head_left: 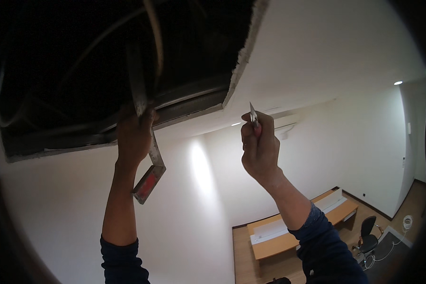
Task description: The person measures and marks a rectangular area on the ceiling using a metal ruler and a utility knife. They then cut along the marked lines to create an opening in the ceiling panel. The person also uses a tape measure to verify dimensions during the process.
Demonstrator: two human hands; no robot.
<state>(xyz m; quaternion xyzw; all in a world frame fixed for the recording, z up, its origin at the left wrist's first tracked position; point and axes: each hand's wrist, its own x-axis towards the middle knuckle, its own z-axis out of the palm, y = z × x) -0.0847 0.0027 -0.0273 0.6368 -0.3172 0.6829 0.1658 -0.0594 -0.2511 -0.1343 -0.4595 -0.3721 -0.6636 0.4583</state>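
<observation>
My left hand [133, 135] is wrapped round a metal try square [154, 152] at the near edge of a dark, rectangular ceiling opening [230, 91]. The long blade reaches up into the opening, and the short stock with a red panel hangs beside my left wrist. My right hand [260, 149] is raised to the right, below the white ceiling, closed on a red-handled knife [253, 118] with its pointed blade upward. Loose cables [154, 28] hang inside the opening, where a metal channel runs along the near side.
Down in the room are a long wooden desk [265, 241] with white dividers, a black office chair [368, 239], a coiled white cable [407, 222] and a grey panel [393, 246] on the floor. An air conditioner [281, 120] hangs high on the white wall.
</observation>
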